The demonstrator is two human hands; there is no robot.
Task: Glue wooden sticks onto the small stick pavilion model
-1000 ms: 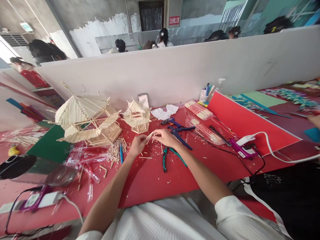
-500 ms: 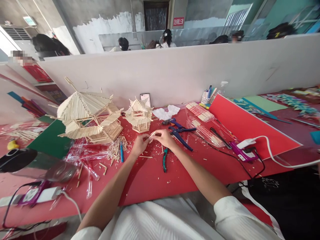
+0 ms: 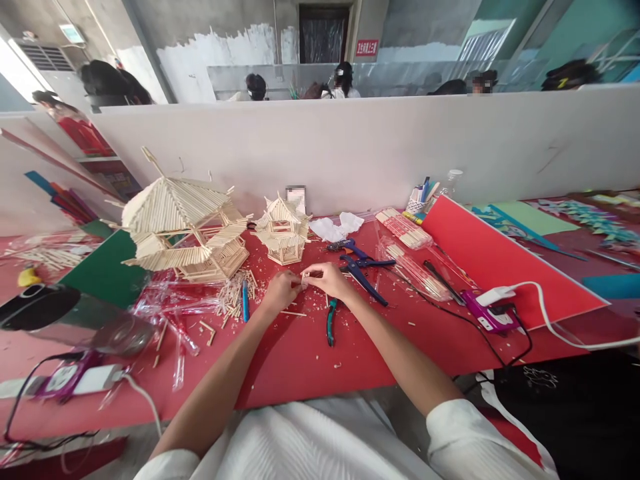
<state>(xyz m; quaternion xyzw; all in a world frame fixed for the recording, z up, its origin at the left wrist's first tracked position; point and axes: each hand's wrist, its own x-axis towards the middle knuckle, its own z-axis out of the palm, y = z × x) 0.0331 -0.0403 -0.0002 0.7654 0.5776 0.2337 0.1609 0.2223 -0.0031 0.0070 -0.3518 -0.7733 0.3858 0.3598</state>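
Observation:
My left hand (image 3: 283, 291) and my right hand (image 3: 327, 277) meet over the red tabletop, fingertips closed in a pinch. Between them is something small and pale, too small to name. Just beyond stands a small pavilion model (image 3: 284, 230) of thin wooden sticks. A larger stick pavilion (image 3: 173, 210) is further left. Green-handled pliers (image 3: 331, 323) lie below my right hand, and a blue-handled cutting tool (image 3: 366, 281) lies to its right. Left of my left hand are a blue pen-like tool (image 3: 245, 301) and a heap of short stick pieces (image 3: 233, 300).
Packs of wooden sticks (image 3: 405, 227) and a red board (image 3: 505, 260) are on the right. A purple power strip (image 3: 487, 313) trails cables. At left lie a clear bottle (image 3: 107, 330) and plastic wrappers (image 3: 173, 300). A white partition (image 3: 350, 147) runs behind, with people beyond.
The camera view has shifted slightly, so the scene sits a little further right. My hands stay together at the same spot, with small finger movements.

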